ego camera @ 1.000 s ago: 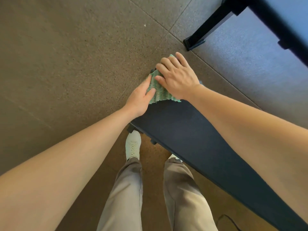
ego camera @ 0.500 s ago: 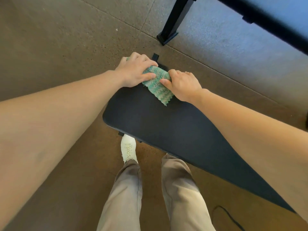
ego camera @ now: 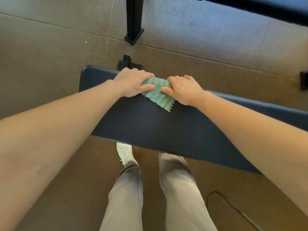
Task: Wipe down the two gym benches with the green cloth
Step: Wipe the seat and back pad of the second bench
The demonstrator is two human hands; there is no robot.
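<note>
A dark padded gym bench (ego camera: 150,127) runs across the middle of the view, its left end near the frame's left. The green striped cloth (ego camera: 158,95) lies bunched on the bench's far edge. My left hand (ego camera: 133,83) grips the cloth's left side, fingers curled over the far edge of the pad. My right hand (ego camera: 183,89) pinches the cloth's right side, thumb on top. A corner of the cloth hangs loose toward me. A second dark bench (ego camera: 266,7) shows at the top right.
A black frame leg (ego camera: 134,20) stands on the floor just beyond the bench. My own legs and one white shoe (ego camera: 125,154) are below the bench's near edge. A black cable (ego camera: 233,209) lies on the brown floor at lower right.
Both hands slid the cloth along the bench away from its end, bunching it at the far edge. The view has swung, so the bench now lies nearly crosswise.
</note>
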